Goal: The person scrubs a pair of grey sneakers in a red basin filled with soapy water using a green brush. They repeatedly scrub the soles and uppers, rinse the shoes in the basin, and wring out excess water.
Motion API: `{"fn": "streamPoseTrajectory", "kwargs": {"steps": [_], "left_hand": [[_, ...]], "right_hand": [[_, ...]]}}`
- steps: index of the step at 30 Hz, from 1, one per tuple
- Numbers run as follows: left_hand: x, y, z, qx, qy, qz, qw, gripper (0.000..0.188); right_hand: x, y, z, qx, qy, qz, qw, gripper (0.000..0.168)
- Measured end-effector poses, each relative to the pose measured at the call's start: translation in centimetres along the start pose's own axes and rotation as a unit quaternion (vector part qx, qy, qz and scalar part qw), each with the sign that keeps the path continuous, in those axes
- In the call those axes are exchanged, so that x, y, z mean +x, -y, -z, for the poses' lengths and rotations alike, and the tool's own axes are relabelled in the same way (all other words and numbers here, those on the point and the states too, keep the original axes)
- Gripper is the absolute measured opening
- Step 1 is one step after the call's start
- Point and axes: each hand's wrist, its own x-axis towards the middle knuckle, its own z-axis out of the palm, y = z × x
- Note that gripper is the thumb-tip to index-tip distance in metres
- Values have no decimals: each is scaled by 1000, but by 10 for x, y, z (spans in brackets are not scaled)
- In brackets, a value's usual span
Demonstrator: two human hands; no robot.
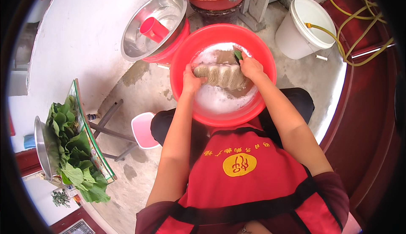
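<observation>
A red plastic basin point(223, 31) with foamy, brownish water point(219, 99) stands before me, between my knees. Across it lies a pale brown ribbed piece point(222, 75) with wavy grooves and a scalloped upper edge; its exact kind is unclear. My left hand point(193, 79) grips its left end, thumb on the ribbed face. At the other end, my right hand point(251, 67) has its fingers closed on a small dark green item point(238, 55), too covered to identify. The part of the ribbed piece under the water is hidden.
A steel bowl point(130, 40) holding a red mug point(153, 29) rests tilted at upper left. Another red basin point(209, 4) stands beyond. To the right are a white bucket point(287, 40) and a yellow hose point(361, 64). Leafy greens point(79, 157) lie on a table point(95, 145) at left, near a pink stool point(144, 131).
</observation>
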Motion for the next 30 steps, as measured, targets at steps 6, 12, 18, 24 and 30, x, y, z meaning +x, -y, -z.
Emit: {"fn": "streamPoseTrajectory", "kwargs": {"steps": [6,12,18,24,30], "left_hand": [[-13,-4,1,164,-43,-131,977,55],[-1,-5,-21,282,-116,-199,931,39],[17,25,-63,-160,-86,150,972,45],[-6,-33,-58,-319,-19,237,917,38],[-3,-18,-36,-437,140,148,876,47]], "right_hand": [[-41,35,14,55,72,140,986,36],[-41,29,27,101,150,146,973,39],[-47,18,10,157,124,146,969,40],[-41,11,26,236,121,142,954,40],[3,-2,0,63,33,-43,997,48]]}}
